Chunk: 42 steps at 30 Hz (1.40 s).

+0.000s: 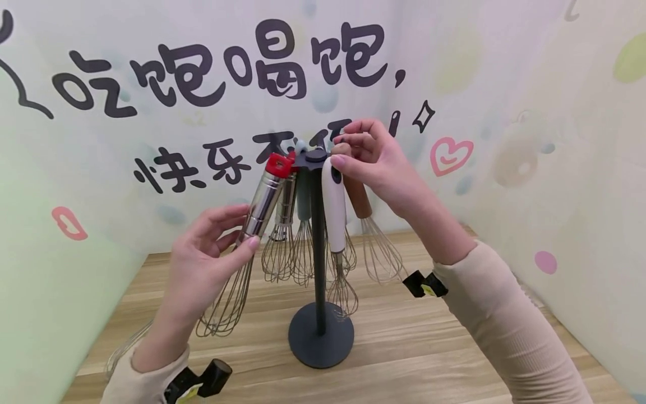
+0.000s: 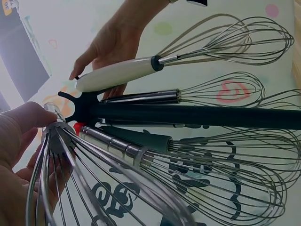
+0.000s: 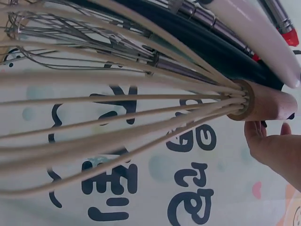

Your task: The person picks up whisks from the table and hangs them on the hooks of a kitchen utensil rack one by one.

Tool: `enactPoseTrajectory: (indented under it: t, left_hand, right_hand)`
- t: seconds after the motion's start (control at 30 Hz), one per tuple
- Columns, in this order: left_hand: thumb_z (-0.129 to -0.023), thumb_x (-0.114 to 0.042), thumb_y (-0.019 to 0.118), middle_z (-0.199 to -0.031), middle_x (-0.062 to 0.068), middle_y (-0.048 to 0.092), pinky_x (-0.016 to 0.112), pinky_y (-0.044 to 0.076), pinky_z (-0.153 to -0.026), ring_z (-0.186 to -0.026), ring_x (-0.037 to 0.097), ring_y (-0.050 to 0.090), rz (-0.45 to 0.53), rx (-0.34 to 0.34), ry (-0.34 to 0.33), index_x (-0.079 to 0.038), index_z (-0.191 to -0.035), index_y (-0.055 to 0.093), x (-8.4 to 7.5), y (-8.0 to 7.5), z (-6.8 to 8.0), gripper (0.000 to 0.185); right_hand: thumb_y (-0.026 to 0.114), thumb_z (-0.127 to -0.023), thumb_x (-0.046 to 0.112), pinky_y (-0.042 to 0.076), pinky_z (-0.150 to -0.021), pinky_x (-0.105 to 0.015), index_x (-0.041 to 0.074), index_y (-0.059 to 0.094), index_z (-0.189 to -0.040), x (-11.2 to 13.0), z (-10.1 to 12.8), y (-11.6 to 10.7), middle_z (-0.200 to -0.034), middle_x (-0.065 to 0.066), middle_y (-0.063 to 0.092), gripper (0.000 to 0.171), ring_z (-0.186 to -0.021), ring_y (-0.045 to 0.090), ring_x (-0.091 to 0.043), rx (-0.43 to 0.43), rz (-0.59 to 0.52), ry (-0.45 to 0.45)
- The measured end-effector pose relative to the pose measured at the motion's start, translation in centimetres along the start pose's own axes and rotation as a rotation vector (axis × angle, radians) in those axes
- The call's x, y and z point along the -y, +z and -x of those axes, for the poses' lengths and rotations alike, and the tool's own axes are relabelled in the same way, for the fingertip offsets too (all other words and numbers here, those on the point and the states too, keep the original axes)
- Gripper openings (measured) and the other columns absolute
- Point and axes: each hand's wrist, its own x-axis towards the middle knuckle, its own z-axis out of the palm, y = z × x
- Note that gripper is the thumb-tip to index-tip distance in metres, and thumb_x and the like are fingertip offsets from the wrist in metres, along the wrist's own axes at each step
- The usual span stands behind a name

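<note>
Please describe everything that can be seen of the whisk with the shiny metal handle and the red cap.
The steel whisk has a polished, ribbed cylindrical handle, a red cap at the top and a balloon of thin wire loops below. It leans aslant: the red cap is up at the arms of the dark stand, while the wires swing out to the left, above the wooden table. The left hand grips the lower handle where the wires begin. Whether the cap already hangs on the stand cannot be told.

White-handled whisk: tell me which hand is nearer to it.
Right. The right hand touches the top of the white-handled whisk; the left hand is off to the side, holding the steel whisk.
</note>
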Motion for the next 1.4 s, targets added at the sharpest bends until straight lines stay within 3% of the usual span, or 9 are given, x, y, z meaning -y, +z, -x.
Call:
enactPoseTrajectory:
  t: [0.2, 0.5, 0.73, 0.93, 1.4]
  left_hand:
    - [-0.079, 0.013, 0.066, -0.115, -0.005, 0.066, 0.017, 0.053, -0.091, -0.106, 0.01, 0.063, -0.024, -0.031, -0.066, -0.01, -0.118, 0.06, 0.2, -0.4, -0.3, 0.045]
    - [-0.08, 0.013, 0.065, -0.115, -0.006, 0.065, 0.016, 0.053, -0.091, -0.106, 0.009, 0.063, -0.013, -0.035, -0.075, -0.011, -0.117, 0.06, 0.5, -0.6, -0.3, 0.045]
    - [-0.079, 0.014, 0.065, -0.115, -0.004, 0.064, 0.017, 0.053, -0.09, -0.106, 0.009, 0.063, -0.01, -0.034, -0.065, -0.01, -0.117, 0.061, 0.6, -0.5, -0.3, 0.045]
    - [-0.08, 0.013, 0.065, -0.116, -0.004, 0.064, 0.016, 0.053, -0.09, -0.106, 0.009, 0.063, -0.012, -0.034, -0.074, -0.011, -0.118, 0.06, 0.6, -0.5, -0.3, 0.045]
    - [-0.078, 0.017, 0.064, -0.114, -0.004, 0.066, 0.018, 0.054, -0.089, -0.104, 0.009, 0.064, 0.016, -0.03, -0.037, -0.009, -0.116, 0.062, 0.8, -0.4, -0.3, 0.046]
  right_hand:
    - [0.062, -0.087, 0.003, 0.049, -0.087, -0.016, 0.009, 0.038, -0.119, 0.1, 0.1, 0.9, -0.116, -0.004, 0.053, 0.04, -0.097, 0.056, -0.011, -0.045, 0.021, -0.003]
    - [0.06, -0.087, 0.001, 0.048, -0.091, -0.018, 0.007, 0.039, -0.127, -0.5, 0.0, 0.6, -0.121, -0.008, 0.053, 0.045, -0.104, 0.055, -0.015, -0.013, 0.011, -0.029]
    - [0.043, -0.1, 0.015, 0.042, -0.104, -0.027, 0.004, 0.044, -0.131, -0.9, -0.2, -0.4, -0.124, -0.008, 0.056, 0.034, -0.11, 0.056, -0.013, 0.012, 0.002, -0.05]
    - [0.04, -0.101, 0.01, 0.048, -0.094, -0.02, 0.005, 0.05, -0.124, -1.2, -0.6, -1.0, -0.111, 0.001, 0.061, 0.025, -0.102, 0.059, -0.012, 0.026, -0.111, -0.043]
    - [0.048, -0.098, 0.007, 0.049, -0.09, -0.02, 0.01, 0.054, -0.121, -1.2, -0.3, -1.2, -0.109, 0.004, 0.063, 0.025, -0.1, 0.061, -0.011, 0.029, -0.082, -0.038]
